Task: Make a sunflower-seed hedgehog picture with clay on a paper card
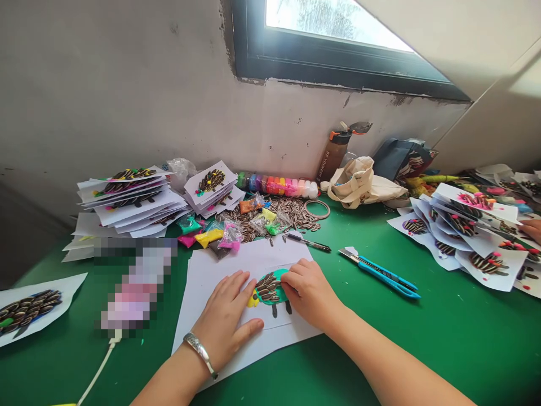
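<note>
On a stack of white paper (203, 282) lies a small card with a clay hedgehog picture (267, 288). Its body is green clay, partly covered with striped sunflower seeds, with a yellow head and dark legs. My left hand (230, 310), a silver bracelet on its wrist, lies flat beside the yellow head with fingers stretched out, steadying the card. My right hand (306, 290) is at the right end of the body, its fingertips pinched together against the green clay. Whatever is between those fingertips is hidden.
Behind the paper are loose sunflower seeds (291, 211), clay bags (210, 237) and a tape ring (316, 209). A pen (310, 242) and blue utility knife (380, 274) lie right. Finished cards (135, 194) are stacked left; another person's hand (531, 229) is far right.
</note>
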### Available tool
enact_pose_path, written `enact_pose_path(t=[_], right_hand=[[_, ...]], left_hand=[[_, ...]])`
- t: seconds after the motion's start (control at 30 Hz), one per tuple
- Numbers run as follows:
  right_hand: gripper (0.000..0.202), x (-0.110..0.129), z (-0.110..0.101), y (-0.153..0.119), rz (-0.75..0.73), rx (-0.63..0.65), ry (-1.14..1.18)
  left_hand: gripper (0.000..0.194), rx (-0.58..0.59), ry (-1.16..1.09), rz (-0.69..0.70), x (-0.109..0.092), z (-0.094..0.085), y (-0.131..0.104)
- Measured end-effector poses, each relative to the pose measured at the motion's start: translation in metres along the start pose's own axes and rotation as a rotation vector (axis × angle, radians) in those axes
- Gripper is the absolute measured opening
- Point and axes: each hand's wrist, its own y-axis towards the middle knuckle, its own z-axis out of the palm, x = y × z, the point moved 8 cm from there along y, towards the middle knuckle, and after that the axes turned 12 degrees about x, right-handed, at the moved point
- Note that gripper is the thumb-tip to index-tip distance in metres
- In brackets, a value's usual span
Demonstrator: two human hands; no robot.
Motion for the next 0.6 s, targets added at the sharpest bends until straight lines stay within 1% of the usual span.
enact_pose_path(t=[0.27,0.6], right_hand=[[0.018,0.0033,0.0021,0.0009,-0.024,-0.021,-0.056],[0.015,0.0007,-0.0053,0.0005,0.01,-0.004,0.023]], left_hand=[[0.062,0.014,0.008,-0.006,0.0001,0.0001,0.0008],[0.063,-0.032,0.007,0.021,0.0002,0.0007,-0.0012]])
